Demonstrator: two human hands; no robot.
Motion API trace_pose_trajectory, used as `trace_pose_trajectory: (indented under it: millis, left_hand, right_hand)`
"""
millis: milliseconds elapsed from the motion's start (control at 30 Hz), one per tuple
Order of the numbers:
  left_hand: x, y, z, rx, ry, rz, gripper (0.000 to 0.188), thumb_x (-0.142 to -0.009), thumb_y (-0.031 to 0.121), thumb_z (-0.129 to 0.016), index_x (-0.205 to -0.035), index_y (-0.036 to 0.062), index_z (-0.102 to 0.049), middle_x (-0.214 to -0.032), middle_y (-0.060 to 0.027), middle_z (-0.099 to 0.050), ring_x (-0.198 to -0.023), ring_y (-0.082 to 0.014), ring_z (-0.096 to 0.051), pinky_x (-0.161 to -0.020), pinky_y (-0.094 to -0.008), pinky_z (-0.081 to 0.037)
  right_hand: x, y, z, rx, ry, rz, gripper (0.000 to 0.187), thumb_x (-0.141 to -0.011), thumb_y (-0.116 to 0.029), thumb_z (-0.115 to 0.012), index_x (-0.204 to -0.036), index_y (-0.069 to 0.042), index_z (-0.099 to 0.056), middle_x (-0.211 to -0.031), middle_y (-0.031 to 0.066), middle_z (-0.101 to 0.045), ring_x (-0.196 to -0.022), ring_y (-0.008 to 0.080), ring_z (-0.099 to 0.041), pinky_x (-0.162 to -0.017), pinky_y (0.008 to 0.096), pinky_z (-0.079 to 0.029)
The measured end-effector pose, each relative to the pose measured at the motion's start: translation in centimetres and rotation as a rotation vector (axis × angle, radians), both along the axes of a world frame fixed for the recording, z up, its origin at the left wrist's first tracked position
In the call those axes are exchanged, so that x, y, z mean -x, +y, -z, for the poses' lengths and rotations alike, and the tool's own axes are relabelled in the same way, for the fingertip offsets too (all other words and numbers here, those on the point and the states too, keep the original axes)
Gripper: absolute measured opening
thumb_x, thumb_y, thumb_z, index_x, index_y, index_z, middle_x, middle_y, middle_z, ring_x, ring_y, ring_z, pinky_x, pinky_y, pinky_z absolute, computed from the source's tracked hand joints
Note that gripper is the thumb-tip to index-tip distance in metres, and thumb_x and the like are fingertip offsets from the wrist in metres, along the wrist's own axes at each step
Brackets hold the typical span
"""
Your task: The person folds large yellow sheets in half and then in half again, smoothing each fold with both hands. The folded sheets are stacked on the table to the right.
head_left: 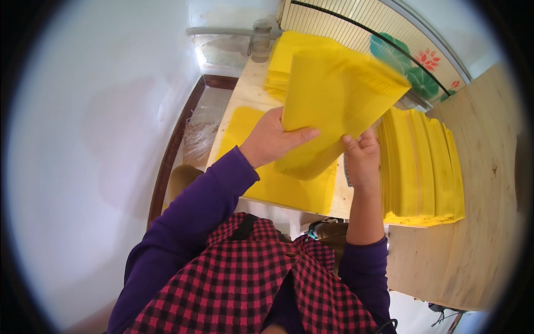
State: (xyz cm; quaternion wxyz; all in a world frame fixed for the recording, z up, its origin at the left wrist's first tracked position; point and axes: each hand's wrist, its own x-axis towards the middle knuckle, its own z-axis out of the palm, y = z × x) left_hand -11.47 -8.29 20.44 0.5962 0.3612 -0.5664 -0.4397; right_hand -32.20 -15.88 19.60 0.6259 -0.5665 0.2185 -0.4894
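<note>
While the head camera looks down over a red-and-black checked vest (250,278) with purple sleeves, both hands hold up one sheaf of yellow paper sheets (334,106) above the wooden desk (473,222). The left hand (272,139) grips the sheaf's left edge — thumb pressed flat across the front, the other fingers hidden behind the paper. The right hand (361,158) pinches the lower right edge, fingers (351,143) curled tight against the sheets; its palm side cannot be seen. The sheaf is tilted, its upper corner pointing toward the far right, and it is clear of the desk.

Beneath it lies a flat layer of yellow sheets (289,186) near the desk's front edge. Just to the right of the right hand sits a thick stack of yellow paper (423,167), and another pile (278,72) rests farther back. A glass jar (260,42) stands at the desk's far end — beside it, a slatted bamboo screen with painted flowers (389,39).
</note>
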Motion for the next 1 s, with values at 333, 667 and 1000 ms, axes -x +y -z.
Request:
trace_pose_trajectory:
  millis: [333, 667, 1000]
  left_hand:
    - [0.5, -0.5, 4.2, -0.205, -0.045, -0.023, 0.03, -0.088, 0.015, -0.067, -0.114, -0.0001, -0.063, -0.104, -0.0051, -0.067, -0.095, -0.012, -0.061, -0.085, -0.0284, -0.048]
    - [1.6, -0.2, -1.9, -0.143, 0.622, 0.049, 0.045, -0.096, 0.013, -0.053, -0.138, 0.0025, -0.041, -0.136, -0.0121, -0.051, -0.123, -0.0278, -0.051, -0.104, -0.0442, -0.041]
    - [6.2, -1.7, -2.7, -0.16, 0.83, 0.186, 0.04, -0.1, 0.022, -0.047, -0.137, 0.0058, -0.043, -0.136, -0.0091, -0.051, -0.123, -0.0267, -0.051, -0.105, -0.0443, -0.041]
  right_hand:
    - [1.1, 0.7, 6.7, -0.086, 0.248, -0.048, 0.02, -0.091, -0.004, -0.062, -0.11, 0.002, -0.063, -0.099, 0.004, -0.069, -0.088, 0.0095, -0.061, -0.079, 0.0247, -0.049]
    - [4.3, 1.6, -2.9, 0.167, 0.559, 0.009, 0.018, -0.087, -0.005, -0.067, -0.103, 0.003, -0.064, -0.088, -0.0006, -0.065, -0.08, 0.0052, -0.057, -0.07, 0.0224, -0.048]
    - [12.4, 5.8, -3.4, 0.119, 0.693, 0.042, 0.023, -0.085, -0.012, -0.07, -0.102, 0.002, -0.064, -0.08, 0.002, -0.064, -0.078, 0.0083, -0.057, -0.07, 0.0256, -0.048]
